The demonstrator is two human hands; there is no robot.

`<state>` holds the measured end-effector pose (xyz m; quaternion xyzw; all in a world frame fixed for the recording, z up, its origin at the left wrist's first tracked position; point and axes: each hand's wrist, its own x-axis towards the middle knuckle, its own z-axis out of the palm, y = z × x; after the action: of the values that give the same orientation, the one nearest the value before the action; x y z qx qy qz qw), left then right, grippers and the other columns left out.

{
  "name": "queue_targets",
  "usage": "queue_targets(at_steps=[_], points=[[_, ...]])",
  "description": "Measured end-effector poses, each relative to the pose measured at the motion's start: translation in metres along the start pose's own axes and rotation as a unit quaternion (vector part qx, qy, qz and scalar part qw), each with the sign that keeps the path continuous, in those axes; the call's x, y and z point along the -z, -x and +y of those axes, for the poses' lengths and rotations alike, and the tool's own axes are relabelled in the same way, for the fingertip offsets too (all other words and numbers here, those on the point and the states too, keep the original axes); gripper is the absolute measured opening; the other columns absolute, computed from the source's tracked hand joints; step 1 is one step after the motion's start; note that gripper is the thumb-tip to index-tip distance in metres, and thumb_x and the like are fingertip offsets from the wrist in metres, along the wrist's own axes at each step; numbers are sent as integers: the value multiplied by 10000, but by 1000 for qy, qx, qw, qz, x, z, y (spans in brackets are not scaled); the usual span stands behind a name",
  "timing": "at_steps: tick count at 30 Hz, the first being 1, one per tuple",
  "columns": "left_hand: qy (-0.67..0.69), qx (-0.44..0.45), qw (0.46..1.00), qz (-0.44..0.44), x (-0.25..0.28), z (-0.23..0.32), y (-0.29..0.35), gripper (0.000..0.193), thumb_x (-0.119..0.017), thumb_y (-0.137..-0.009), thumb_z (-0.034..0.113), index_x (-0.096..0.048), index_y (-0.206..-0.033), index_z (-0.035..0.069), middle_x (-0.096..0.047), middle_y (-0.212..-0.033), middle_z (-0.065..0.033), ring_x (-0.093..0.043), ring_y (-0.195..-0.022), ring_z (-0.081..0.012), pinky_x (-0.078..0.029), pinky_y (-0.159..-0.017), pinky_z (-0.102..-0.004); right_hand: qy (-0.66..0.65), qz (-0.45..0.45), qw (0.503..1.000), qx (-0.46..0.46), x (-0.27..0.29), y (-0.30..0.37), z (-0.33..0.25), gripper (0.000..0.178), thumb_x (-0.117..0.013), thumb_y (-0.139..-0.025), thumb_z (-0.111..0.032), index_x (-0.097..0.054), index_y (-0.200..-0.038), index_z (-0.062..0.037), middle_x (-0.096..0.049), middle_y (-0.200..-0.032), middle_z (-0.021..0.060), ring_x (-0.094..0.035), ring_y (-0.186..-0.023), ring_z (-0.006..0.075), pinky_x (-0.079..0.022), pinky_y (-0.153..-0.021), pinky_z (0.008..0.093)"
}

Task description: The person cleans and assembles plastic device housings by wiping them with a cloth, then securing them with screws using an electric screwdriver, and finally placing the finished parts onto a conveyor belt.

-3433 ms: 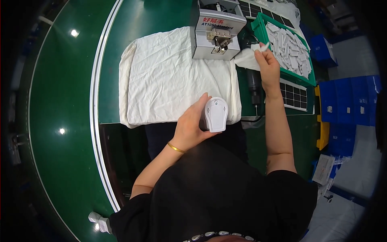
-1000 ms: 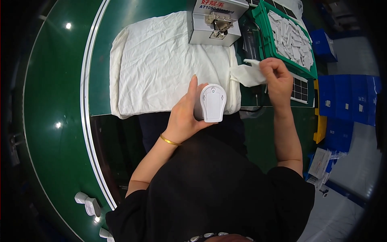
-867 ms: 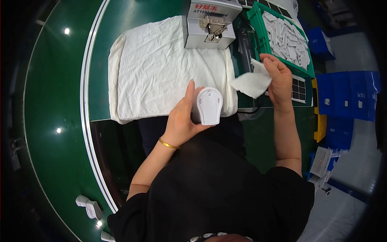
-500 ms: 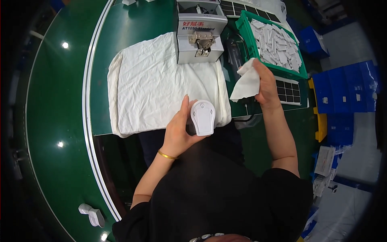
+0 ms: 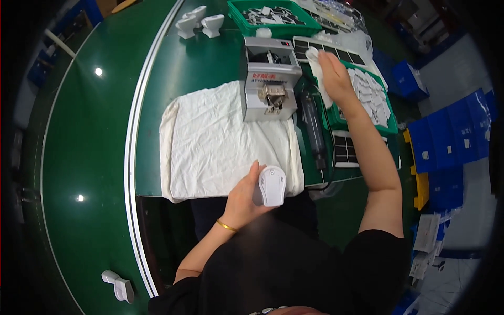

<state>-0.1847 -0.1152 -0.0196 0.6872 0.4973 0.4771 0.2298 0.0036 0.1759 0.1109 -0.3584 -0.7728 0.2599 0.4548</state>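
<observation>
My left hand (image 5: 242,198) grips a small white toilet-shaped piece (image 5: 273,188), its flat underside facing up, over the front edge of a folded white cloth (image 5: 210,142). The thumb lies along the piece's side; the other fingers are mostly hidden beneath it. At the far right, my right hand (image 5: 337,79) is closed on a white wiping cloth (image 5: 321,81), which hangs down beside the fingers. That hand is above the near green crate (image 5: 391,89), which holds many flat white pieces (image 5: 369,97).
A boxy grey machine (image 5: 272,79) stands behind the folded cloth. Right of it lies a dark cylindrical tool (image 5: 315,134) with a cable. Several white toilet-shaped pieces (image 5: 211,26) stand at the back left, near another green crate (image 5: 310,26). Blue bins (image 5: 443,131) are at right.
My right hand has moved forward with the wiping cloth, from beside the dark tool to above the crate. The view has shifted, showing more of the table's back. My left hand keeps its hold.
</observation>
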Motion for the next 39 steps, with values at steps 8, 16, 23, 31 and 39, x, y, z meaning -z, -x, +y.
queue_targets(at_steps=[8, 16, 23, 31, 39], points=[[-12, 12, 1000, -20, 12, 5, 2, 1113, -896, -640, 249, -232, -1483, -46, -588, -1339, -115, -629, -998, -323, -507, -878, -369, 280, -42, 955, 84, -65, -129, 2, 243, -622, -897, -217, -695, -1059, -53, -695, -1003, 151, -657, -955, 327, -513, -855, 392], [15, -17, 1000, 1, 14, -4, -5, 1100, -905, -632, 214, -247, -1479, -32, -592, -1304, -165, -627, -1077, -347, -516, -892, -381, 401, -172, 887, 151, -82, -157, 28, 182, -629, -830, -129, -756, -955, -93, -675, -1010, 142, -639, -983, 343, -516, -870, 416], [31, 2, 999, -22, 13, -4, -4, 1122, -887, -642, 175, -190, -1505, 7, -539, -1376, -164, -561, -1204, -346, -477, -985, -382, 432, -227, 846, 212, -80, -153, 15, 216, -648, -771, -42, -754, -954, -85, -643, -1063, 151, -612, -1037, 356, -506, -886, 420], [37, 14, 999, -16, 7, -5, 0, 1113, -884, -645, 167, -201, -1508, 7, -543, -1365, -172, -564, -1204, -342, -473, -992, -384, 444, -201, 850, 200, -86, -149, 24, 230, -624, -735, -2, -748, -914, -74, -667, -1006, 198, -632, -1003, 397, -532, -855, 458], [9, -13, 1000, 19, 11, -2, 6, 1097, -905, -624, 231, -259, -1463, -59, -587, -1330, -129, -637, -1033, -343, -519, -875, -373, 465, -225, 835, 188, -92, -153, 20, 244, -711, -784, -153, -754, -1001, -48, -664, -999, 183, -622, -1001, 356, -510, -860, 419]])
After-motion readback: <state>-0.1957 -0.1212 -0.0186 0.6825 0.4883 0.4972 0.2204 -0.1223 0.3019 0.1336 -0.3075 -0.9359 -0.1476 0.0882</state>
